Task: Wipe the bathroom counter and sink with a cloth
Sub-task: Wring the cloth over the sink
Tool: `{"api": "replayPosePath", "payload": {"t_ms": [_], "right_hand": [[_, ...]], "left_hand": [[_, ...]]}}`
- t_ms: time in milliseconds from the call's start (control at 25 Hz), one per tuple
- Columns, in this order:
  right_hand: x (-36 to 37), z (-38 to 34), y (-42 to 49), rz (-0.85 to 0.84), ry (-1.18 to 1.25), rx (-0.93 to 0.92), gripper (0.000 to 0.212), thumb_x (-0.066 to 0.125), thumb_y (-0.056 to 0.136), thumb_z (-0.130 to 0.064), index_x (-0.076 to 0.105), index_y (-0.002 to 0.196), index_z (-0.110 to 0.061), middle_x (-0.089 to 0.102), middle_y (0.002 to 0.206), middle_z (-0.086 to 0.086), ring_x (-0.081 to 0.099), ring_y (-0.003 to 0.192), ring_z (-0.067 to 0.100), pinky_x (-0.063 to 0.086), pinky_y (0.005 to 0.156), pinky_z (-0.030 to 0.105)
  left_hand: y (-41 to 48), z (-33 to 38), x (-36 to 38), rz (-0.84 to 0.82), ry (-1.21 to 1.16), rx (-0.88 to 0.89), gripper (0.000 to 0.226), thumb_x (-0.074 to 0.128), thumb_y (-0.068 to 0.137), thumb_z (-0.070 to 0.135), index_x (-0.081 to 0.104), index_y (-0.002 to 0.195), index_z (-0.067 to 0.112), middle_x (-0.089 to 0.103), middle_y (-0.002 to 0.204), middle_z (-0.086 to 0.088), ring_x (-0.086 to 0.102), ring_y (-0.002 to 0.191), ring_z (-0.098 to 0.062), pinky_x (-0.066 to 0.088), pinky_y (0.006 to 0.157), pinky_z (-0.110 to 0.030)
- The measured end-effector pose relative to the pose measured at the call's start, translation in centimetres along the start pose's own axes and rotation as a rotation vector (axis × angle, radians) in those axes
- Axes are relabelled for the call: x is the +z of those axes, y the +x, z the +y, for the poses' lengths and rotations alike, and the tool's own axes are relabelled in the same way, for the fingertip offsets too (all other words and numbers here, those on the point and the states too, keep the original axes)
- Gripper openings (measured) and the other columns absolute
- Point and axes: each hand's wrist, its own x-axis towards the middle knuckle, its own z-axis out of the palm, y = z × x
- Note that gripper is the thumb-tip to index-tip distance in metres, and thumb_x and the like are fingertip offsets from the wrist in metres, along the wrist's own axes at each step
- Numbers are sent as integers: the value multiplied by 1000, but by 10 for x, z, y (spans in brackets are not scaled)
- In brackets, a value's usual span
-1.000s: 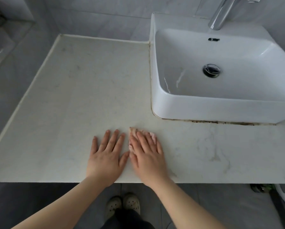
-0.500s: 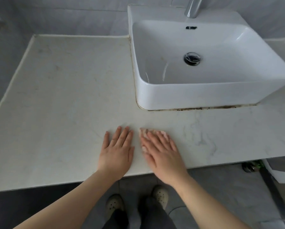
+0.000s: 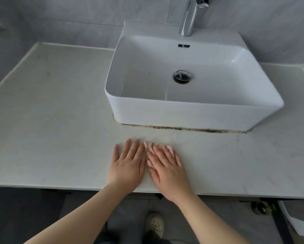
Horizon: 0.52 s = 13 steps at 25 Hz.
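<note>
The cloth [image 3: 147, 144], small and pinkish, lies flat on the counter [image 3: 51, 120] near its front edge, almost wholly covered by the right hand [image 3: 167, 169]; only its fringe shows past the fingertips and beside the thumb. The right hand presses it down with fingers straight and slightly spread, gripping nothing. The left hand [image 3: 128, 166] rests palm-down just beside it, thumb side touching or nearly touching the right hand, fingers likewise extended and bare on the stone. Compared with the views one second and half a second earlier, both hands now sit in front of the left part of the sink [image 3: 182, 115] rather than left of its corner: the cloth has been slid rightward along the front strip of the counter. This suggests a sideways wiping pass in progress, with the strip to the right not yet reached. The dark grime line [image 3: 191, 128] along the sink's base lies just beyond the fingertips, apart from the cloth. The basin, its drain [image 3: 182, 76] and the faucet [image 3: 191, 16] appear untouched, so the sink portion of the task seems still to come.
</note>
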Motion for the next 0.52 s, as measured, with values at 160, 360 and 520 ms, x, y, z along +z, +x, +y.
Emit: {"api": "replayPosePath", "payload": {"t_ms": [160,360,520], "right_hand": [[-14,60,-13,177,32,259,43,38,91,-32,61,125,-19,61,127,5,57,115,29,44,97,43],[-48,50,16,233,563,285,23,69,80,-3,72,101,-11,70,84,-7,64,80,19,54,73,21],[-119,43,71,196,954,287,17,72,79,-30,57,83,-34,65,71,-6,61,64,11,50,58,27]], "left_hand": [[-3,1,0,-9,-35,-28,51,33,86,37,61,121,13,60,127,-5,55,118,-31,22,103,-42],[26,22,-49,72,-497,-75,47,32,86,37,64,113,16,65,111,-1,62,97,-22,45,80,-28],[88,40,-120,286,-787,-39,35,41,90,35,66,107,17,58,100,11,51,82,2,40,72,-6]]}}
